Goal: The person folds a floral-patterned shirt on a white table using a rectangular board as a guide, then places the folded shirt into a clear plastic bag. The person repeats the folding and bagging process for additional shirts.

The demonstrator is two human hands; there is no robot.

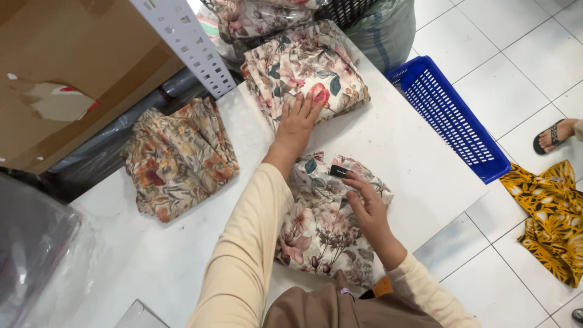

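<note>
My left hand (297, 121) lies flat, fingers spread, on the near edge of a folded cream floral cloth (303, 70) at the back of the white table (413, 158). My right hand (364, 203) rests with bent fingers on another folded floral cloth (322, 234) close to me, its fingertips beside a small black tag (338, 171) on that cloth. Neither hand grips anything. A third folded cloth (179, 158), in orange and brown flowers, lies apart on the table's left side.
A blue plastic basket (449, 118) hangs off the table's right edge. A cardboard box (73, 73) and a white perforated shelf post (188, 42) stand at the back left. Yellow patterned fabric (546, 212) lies on the tiled floor, near another person's sandalled foot (555, 135).
</note>
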